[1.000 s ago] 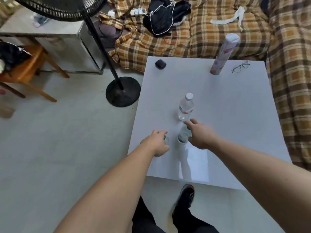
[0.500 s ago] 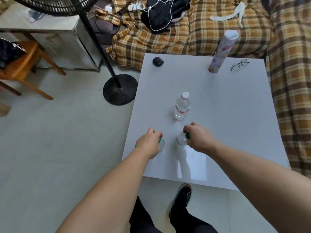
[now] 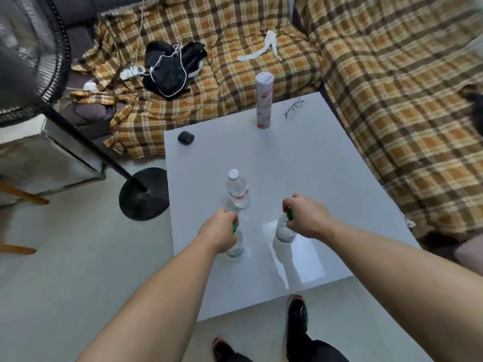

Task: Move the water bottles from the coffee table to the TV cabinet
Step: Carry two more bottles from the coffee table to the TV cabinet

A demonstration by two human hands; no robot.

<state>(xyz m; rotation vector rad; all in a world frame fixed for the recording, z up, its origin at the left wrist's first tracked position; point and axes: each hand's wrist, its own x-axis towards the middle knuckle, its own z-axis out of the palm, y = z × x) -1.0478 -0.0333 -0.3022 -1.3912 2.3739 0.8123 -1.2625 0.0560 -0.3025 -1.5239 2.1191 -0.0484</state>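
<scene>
My left hand [image 3: 221,231] is closed around the neck of the left green-capped bottle [image 3: 236,246], and my right hand [image 3: 305,218] is closed around the top of the right green-capped bottle [image 3: 283,232]. Half a second ago my two hands were closer together; now they are more apart, and the right bottle seems a little lifted above the white coffee table [image 3: 326,178], though I cannot tell this surely. The left bottle looks to stand still on the table. The third bottle [image 3: 237,190], with white cap, stays upright just behind my left hand, not touched. The tall can [image 3: 264,100] and the glasses [image 3: 294,108] remain at the far edge.
</scene>
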